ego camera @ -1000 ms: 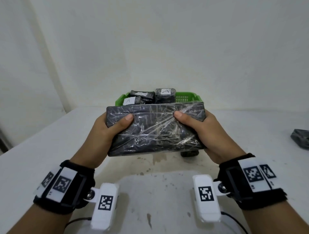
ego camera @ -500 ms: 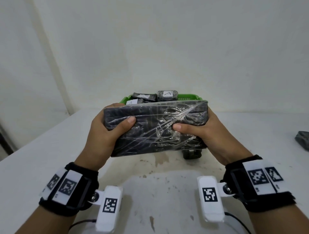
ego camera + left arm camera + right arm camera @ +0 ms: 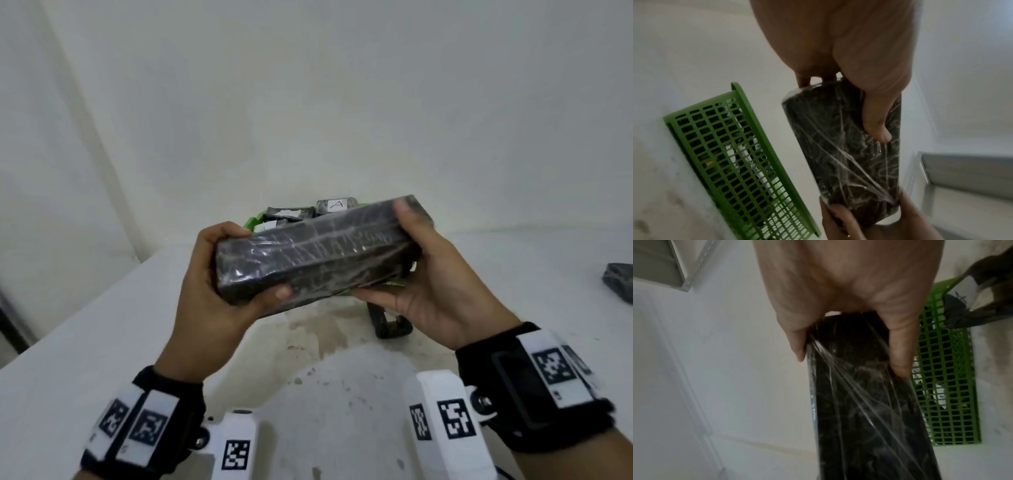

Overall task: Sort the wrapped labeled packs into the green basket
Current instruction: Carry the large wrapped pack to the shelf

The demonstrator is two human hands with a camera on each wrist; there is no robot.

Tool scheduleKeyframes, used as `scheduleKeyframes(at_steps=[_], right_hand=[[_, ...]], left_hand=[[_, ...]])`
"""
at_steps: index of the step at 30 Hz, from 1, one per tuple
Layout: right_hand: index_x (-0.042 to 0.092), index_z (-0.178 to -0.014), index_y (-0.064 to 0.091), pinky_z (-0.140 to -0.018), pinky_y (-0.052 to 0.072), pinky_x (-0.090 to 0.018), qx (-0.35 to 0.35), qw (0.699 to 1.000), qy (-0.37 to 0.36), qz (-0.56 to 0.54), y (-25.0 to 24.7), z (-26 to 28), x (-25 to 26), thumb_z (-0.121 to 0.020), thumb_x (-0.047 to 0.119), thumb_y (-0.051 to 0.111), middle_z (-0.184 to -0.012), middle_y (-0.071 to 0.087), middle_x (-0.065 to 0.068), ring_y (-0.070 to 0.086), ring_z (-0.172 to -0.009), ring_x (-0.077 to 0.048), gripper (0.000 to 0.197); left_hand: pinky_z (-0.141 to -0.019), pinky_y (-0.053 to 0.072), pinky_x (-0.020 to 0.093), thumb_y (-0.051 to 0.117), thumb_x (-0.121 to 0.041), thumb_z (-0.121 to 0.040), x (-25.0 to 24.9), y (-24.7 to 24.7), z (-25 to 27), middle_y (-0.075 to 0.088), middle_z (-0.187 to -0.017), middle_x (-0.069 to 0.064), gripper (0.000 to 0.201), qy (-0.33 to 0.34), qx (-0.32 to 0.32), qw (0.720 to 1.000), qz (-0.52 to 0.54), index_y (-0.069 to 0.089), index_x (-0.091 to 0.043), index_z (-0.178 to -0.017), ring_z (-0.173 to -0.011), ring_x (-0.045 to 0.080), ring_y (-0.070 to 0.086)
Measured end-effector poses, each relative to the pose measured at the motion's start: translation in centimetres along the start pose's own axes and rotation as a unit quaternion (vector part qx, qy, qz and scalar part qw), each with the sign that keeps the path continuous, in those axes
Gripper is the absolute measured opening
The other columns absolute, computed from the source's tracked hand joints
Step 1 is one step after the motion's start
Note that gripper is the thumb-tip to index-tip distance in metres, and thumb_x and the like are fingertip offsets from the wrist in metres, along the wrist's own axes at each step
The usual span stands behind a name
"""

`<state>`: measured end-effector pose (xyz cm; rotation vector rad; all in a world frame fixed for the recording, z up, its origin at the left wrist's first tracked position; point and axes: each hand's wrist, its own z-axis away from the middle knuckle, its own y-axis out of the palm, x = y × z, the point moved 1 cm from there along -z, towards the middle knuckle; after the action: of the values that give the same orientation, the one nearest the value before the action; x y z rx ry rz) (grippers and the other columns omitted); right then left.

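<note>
Wrapped pack (image 3: 313,255): one long dark block in clear film, held in the air in front of me above the desk (image 3: 102,308), tilted so its right end sits higher. My left hand (image 3: 219,274) grips the left end, thumb curled onto the near face and fingers (image 3: 804,80) hooked over the far edge. My right hand (image 3: 435,284) grips the right end, fingers (image 3: 899,353) curled round it. No label shows on the faces in view. Green basket (image 3: 740,162): on the desk just behind the pack, lattice walls, holding several smaller wrapped packs (image 3: 337,205), one labelled "A". Another dark pack (image 3: 620,282): lying far right on the desk.
</note>
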<state>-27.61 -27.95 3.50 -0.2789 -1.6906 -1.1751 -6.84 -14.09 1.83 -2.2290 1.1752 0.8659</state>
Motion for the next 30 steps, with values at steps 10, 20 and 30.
scheduleKeyframes(at_steps=[10,20,30], right_hand=[[0.015,-0.109,0.073,-0.097,0.060,-0.049,0.034,0.992,-0.104,0.062,-0.5,-0.9,-0.6,-0.078,0.041,0.071,-0.100,0.077,-0.005,0.073,-0.103,-0.026,0.041],[0.006,-0.120,0.069,-0.090,0.063,-0.041,0.091,0.989,-0.096,0.069,-1.6,-1.2,0.0,-0.079,0.029,0.087,-0.117,0.072,-0.016,0.070,-0.108,-0.026,0.051],[0.011,-0.113,0.074,-0.112,0.050,-0.048,0.058,0.980,-0.114,0.153,-2.5,-1.3,0.4,-0.075,0.033,0.089,-0.113,0.078,-0.007,0.073,-0.110,-0.020,0.046]], left_hand=[[-0.098,0.057,0.053,0.078,-0.081,-0.055,-0.2,-0.5,-1.0,0.067,-0.136,0.001,0.101,-0.241,0.101,0.962,0.080,0.061,-0.025,-0.137,-0.124,0.026,0.065],[-0.096,0.055,0.038,0.096,-0.060,-0.041,0.5,-0.8,-0.7,0.069,-0.133,0.000,0.119,-0.242,0.118,0.961,0.065,0.048,-0.029,-0.146,-0.119,0.023,0.069],[-0.095,0.053,0.042,0.095,-0.050,-0.051,1.3,-1.2,-0.6,0.064,-0.136,0.010,0.094,-0.196,0.069,0.976,0.066,0.053,-0.035,-0.134,-0.120,0.031,0.067]])
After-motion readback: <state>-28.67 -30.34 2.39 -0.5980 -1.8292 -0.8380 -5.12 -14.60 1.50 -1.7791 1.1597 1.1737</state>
